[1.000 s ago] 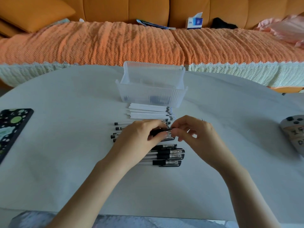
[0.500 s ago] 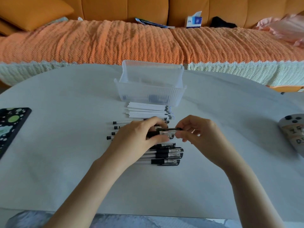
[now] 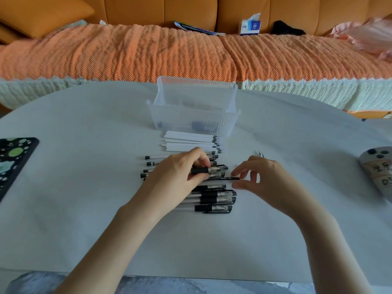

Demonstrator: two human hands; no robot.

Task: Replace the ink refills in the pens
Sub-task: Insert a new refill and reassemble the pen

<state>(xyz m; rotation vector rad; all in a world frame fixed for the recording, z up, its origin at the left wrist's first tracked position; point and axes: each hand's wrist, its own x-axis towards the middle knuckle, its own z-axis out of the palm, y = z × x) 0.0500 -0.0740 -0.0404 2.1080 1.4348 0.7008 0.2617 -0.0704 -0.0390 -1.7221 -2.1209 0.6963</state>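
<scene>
My left hand (image 3: 176, 177) grips a clear pen (image 3: 209, 170) by its black grip section, over a row of similar pens (image 3: 214, 200) lying on the white table. My right hand (image 3: 263, 181) is just to the right, its thumb and forefinger curled around the end of a black cap (image 3: 230, 178) that sticks out from the pens. A stack of white ink refills (image 3: 191, 142) lies behind the hands. More pen barrels (image 3: 152, 157) show to the left of my left hand.
A clear plastic box (image 3: 230, 124) stands behind the refills. A dark patterned case (image 3: 12, 160) lies at the left table edge and a grey object (image 3: 377, 172) at the right. Small metal bits (image 3: 261, 154) lie beyond my right hand. An orange sofa runs along the back.
My right hand has moved to the right, away from my left hand, with the black cap end between its fingertips. The left hand keeps hold of the pen in place.
</scene>
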